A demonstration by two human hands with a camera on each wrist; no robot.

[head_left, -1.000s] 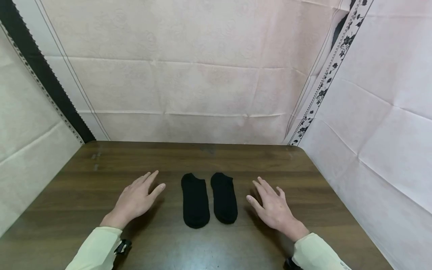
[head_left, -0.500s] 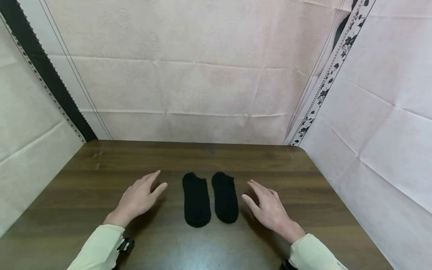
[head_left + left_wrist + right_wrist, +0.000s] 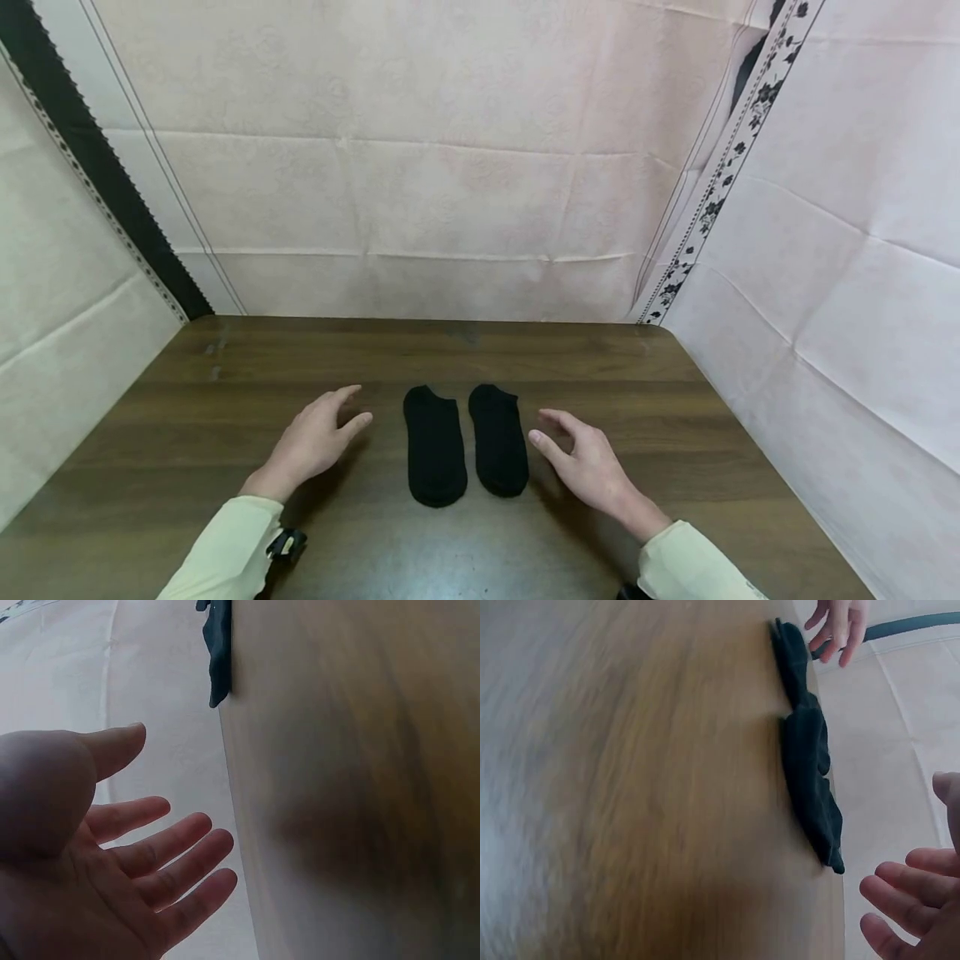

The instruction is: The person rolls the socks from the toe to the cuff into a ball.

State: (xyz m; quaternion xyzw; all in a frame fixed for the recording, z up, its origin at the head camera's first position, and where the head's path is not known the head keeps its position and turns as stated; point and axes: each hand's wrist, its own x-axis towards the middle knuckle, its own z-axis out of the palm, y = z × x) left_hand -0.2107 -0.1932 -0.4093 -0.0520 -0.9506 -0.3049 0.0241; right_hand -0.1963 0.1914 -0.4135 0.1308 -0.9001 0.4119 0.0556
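1. The left hand (image 3: 311,442) is spread in a relaxed way, with the thumb apart from the fingers, and it has hold of nothing. It is to the left of the socks, near them but not touching.
2. The right hand (image 3: 588,467) is also loosely extended, the fingers a little bent, and it holds nothing. Its thumb and fingertips are just beside the right sock (image 3: 498,442), with a narrow gap between.
3. The left sock (image 3: 436,450) and the right sock are black and short. They lie side by side on the brown wooden bench (image 3: 480,554), between the two hands, and a thin strip of wood is visible between them. Their rounded ends are toward the person.
4. Both arms have pale green sleeves: the left sleeve (image 3: 225,550) and the right sleeve (image 3: 693,562). Under the left wrist there is a black device (image 3: 287,545).
5. Behind the bench hangs a pale, creased cloth (image 3: 450,200). On its left side runs a dark band (image 3: 105,158), and on its right side a strip with black flowers (image 3: 708,208).
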